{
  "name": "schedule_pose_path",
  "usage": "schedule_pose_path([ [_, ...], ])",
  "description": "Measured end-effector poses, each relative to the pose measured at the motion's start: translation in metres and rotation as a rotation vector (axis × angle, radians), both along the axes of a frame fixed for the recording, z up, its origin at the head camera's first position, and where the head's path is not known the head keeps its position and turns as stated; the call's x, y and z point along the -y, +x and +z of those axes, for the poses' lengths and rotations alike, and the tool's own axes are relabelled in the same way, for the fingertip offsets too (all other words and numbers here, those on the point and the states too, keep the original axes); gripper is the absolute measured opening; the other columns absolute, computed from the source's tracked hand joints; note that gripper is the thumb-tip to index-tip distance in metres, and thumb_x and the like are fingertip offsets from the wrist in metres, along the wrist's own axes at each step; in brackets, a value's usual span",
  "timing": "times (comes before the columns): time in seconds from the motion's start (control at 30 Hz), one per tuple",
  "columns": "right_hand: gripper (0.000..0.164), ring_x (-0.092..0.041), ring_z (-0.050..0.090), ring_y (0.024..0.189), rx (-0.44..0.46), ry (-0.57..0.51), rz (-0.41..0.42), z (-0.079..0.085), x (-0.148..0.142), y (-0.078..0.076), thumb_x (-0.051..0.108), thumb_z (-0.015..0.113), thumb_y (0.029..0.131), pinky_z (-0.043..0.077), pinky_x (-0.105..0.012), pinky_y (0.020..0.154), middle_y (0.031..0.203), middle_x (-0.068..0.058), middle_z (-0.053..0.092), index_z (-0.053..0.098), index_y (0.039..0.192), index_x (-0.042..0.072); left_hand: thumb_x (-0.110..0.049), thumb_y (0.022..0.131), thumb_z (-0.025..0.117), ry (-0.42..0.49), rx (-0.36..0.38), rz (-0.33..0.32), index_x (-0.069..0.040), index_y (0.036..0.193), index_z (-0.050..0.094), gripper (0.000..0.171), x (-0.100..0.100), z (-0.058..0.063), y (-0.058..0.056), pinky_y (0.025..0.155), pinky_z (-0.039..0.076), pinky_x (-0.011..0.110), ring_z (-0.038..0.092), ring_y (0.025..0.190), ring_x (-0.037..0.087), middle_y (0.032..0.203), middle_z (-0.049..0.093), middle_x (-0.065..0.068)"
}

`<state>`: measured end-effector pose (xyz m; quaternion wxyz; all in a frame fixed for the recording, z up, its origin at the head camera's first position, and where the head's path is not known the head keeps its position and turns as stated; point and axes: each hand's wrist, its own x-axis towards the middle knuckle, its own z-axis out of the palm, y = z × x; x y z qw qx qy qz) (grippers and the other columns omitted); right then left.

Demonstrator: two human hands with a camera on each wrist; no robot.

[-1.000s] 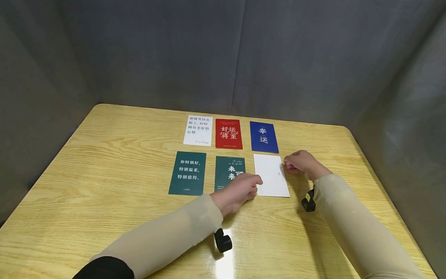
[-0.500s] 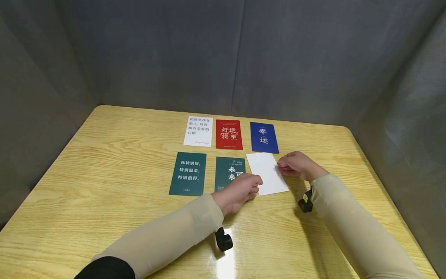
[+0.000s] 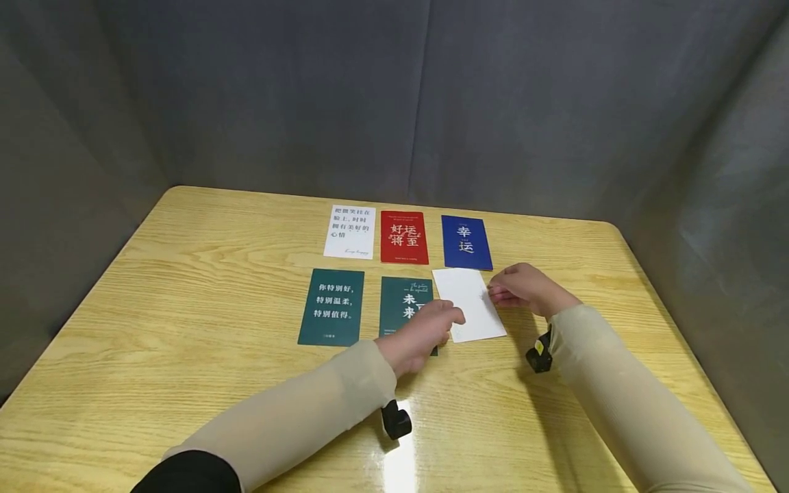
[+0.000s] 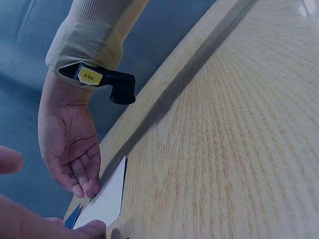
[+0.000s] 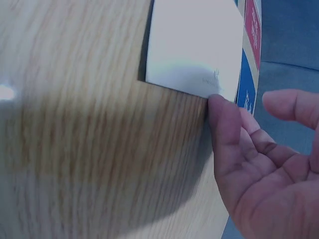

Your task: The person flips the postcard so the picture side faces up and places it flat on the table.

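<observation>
While tilted, white card (image 3: 468, 303) touches right fingers (image 3: 496, 293) (edge-on).

hands: left (image 3: 424, 333) and right (image 3: 522, 286) touch white card (image 3: 470, 305) (tilted) | wooden table (image 3: 203, 301)

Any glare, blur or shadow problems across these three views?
Head view: sharp, with a bright glare streak on the table near the left sleeve. Left wrist view: the near left hand is out of focus, the wood grain clear. Right wrist view: the table is motion-blurred, with a broad shadow beside the white card; the right hand is soft.
</observation>
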<state>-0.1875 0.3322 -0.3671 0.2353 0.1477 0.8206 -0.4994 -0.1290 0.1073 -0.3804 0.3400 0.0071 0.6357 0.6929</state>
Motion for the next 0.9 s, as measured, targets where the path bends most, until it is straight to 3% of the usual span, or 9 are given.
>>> schedule_pose_path([
  [0.1,0.028,-0.01,0.064,0.081,0.003,-0.034,0.0,-0.001,-0.003,0.0,0.009,0.05,0.105,0.057,-0.026,0.081,0.089,-0.003,0.065,0.055,0.122,-0.014,-0.014,0.09,0.057,0.012,-0.003,-0.012,0.006,0.154,0.033,0.072,0.001,0.001,-0.001,0.113,0.031,0.047,0.052,0.11,0.028,0.146,0.042,0.022],
  [0.17,0.027,-0.009,0.064,0.081,0.007,-0.046,-0.005,-0.002,-0.005,0.0,0.009,0.05,0.105,0.056,-0.025,0.079,0.088,-0.001,0.064,0.055,0.121,-0.013,-0.014,0.091,0.057,0.017,-0.004,-0.024,0.007,0.154,0.032,0.071,0.002,0.0,-0.001,0.106,0.034,0.042,0.046,0.089,0.021,0.139,0.043,0.018],
  [0.27,0.025,-0.009,0.063,0.081,0.015,-0.046,-0.006,-0.006,-0.008,0.001,0.009,0.051,0.105,0.055,-0.023,0.077,0.087,0.0,0.061,0.055,0.12,-0.01,-0.012,0.091,0.057,0.02,-0.007,-0.031,0.008,0.149,0.037,0.065,0.003,-0.001,0.001,0.095,0.035,0.038,0.034,0.073,0.017,0.131,0.042,0.014],
  [0.33,0.025,-0.008,0.063,0.081,0.017,-0.049,-0.007,-0.006,-0.008,0.001,0.009,0.051,0.105,0.055,-0.023,0.077,0.087,0.0,0.061,0.056,0.121,-0.009,-0.011,0.091,0.058,0.022,-0.006,-0.026,0.007,0.143,0.042,0.058,0.003,-0.001,0.002,0.093,0.036,0.036,0.036,0.077,0.017,0.131,0.042,0.013],
  [0.53,0.023,-0.008,0.06,0.079,-0.006,-0.054,0.015,-0.005,-0.009,0.003,0.009,0.054,0.104,0.053,-0.021,0.073,0.084,0.002,0.062,0.057,0.118,-0.009,-0.011,0.089,0.059,0.03,-0.023,0.005,0.004,0.129,0.052,0.043,0.004,-0.001,0.006,0.097,0.041,0.038,0.044,0.107,0.027,0.134,0.045,0.013],
  [0.7,0.022,-0.01,0.056,0.077,-0.019,-0.009,0.028,-0.006,-0.009,0.005,0.009,0.055,0.104,0.051,-0.022,0.071,0.083,0.0,0.061,0.06,0.116,-0.009,-0.01,0.088,0.059,0.03,-0.015,0.014,0.002,0.121,0.054,0.036,0.003,-0.002,0.009,0.098,0.042,0.039,0.045,0.109,0.028,0.13,0.047,0.013],
  [0.9,0.016,-0.011,0.054,0.077,-0.029,0.019,0.05,-0.006,-0.01,0.007,0.008,0.054,0.105,0.05,-0.023,0.07,0.082,-0.001,0.059,0.064,0.108,-0.005,-0.01,0.087,0.058,0.035,0.005,0.015,0.003,0.123,0.053,0.038,0.004,-0.001,0.013,0.108,0.04,0.044,0.043,0.131,0.037,0.142,0.045,0.017],
])
